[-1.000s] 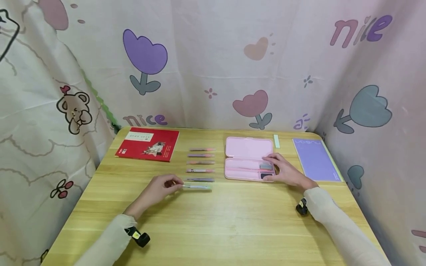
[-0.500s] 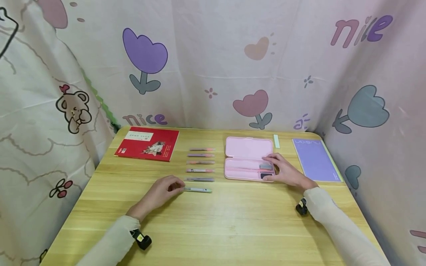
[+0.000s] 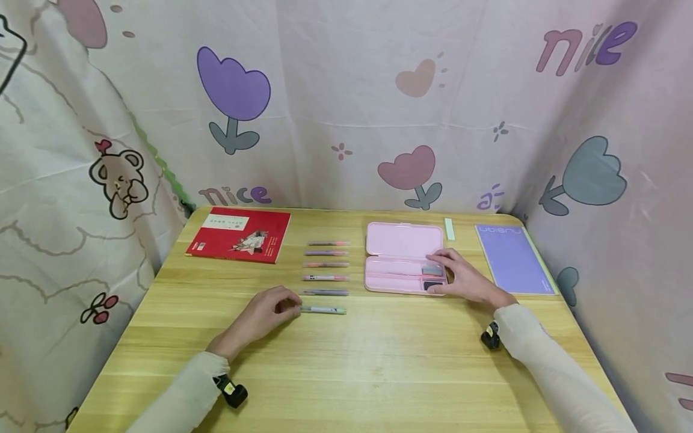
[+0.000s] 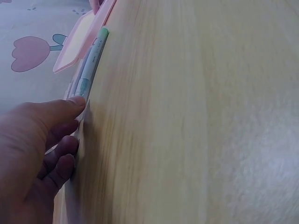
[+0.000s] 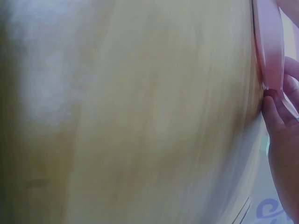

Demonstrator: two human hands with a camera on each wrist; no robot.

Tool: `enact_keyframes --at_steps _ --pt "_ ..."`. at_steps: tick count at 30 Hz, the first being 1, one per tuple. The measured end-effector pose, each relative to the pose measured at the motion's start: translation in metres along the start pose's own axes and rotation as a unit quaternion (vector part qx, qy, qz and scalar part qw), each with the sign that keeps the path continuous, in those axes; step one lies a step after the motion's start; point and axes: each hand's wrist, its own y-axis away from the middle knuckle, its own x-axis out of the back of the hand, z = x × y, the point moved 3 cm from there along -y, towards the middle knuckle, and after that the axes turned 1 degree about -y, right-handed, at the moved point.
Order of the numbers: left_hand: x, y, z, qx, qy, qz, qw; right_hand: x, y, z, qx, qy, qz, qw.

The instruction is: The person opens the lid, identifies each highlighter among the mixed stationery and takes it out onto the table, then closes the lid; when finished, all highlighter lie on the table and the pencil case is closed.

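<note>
My left hand (image 3: 267,316) pinches the left end of a pale pen with a green tip (image 3: 325,310); in the left wrist view the thumb presses on the pen (image 4: 95,58), which lies along the wooden table. Above it in the head view lie several more pens in a column, the nearest a grey-purple pen (image 3: 325,292). A pink pencil case (image 3: 392,283) stands with its lid folded back, small dark and grey pieces in its right compartments. My right hand (image 3: 467,278) grips the case's right end, thumb at the near corner and fingers by the hinge.
A red book (image 3: 265,222) lies at the back left of the table (image 3: 357,373). On the right is a purple notebook (image 3: 511,261), and a pale green strip (image 3: 450,229) lies behind the case. Printed curtains stand close around the back and sides.
The pen in my left hand has shifted slightly down and right, away from the grey-purple pen, turning a little. My right hand and the case stay in place.
</note>
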Motion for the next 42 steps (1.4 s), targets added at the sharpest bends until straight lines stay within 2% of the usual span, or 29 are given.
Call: enact_keyframes --at_steps 12,17,20,22,25,27,32,38,42 --pt "0.002 -0.001 0.0 0.007 0.005 0.002 1.0 0.0 -0.001 0.001 -0.001 0.004 0.002 1.0" --pt "0.007 -0.011 0.01 0.008 0.02 0.016 0.9996 0.0 -0.001 0.001 0.004 0.003 0.003 1.0" --pt "0.01 -0.023 0.024 0.001 0.03 0.016 0.9994 0.0 0.0 0.001 0.009 0.003 0.005 0.9999" --pt "0.011 -0.035 0.035 -0.015 0.03 0.017 0.9993 0.0 0.0 0.001 0.008 0.002 0.004 1.0" --pt "0.008 -0.054 0.052 -0.023 0.038 0.009 0.999 0.0 0.0 0.001 0.004 0.002 0.001 1.0" --pt "0.004 -0.068 0.062 -0.031 0.042 0.006 0.9986 0.0 -0.001 0.001 0.002 0.0 0.001 1.0" --pt "-0.012 -0.099 0.084 -0.029 0.066 -0.009 0.9974 0.0 0.0 0.001 -0.002 -0.004 0.001 1.0" --pt "-0.031 -0.134 0.102 -0.037 0.07 -0.016 0.9968 -0.001 0.0 0.001 -0.006 -0.008 -0.001 0.9999" --pt "-0.043 -0.151 0.109 -0.029 0.083 -0.021 0.9959 0.0 0.0 0.001 0.001 -0.01 0.001 1.0"
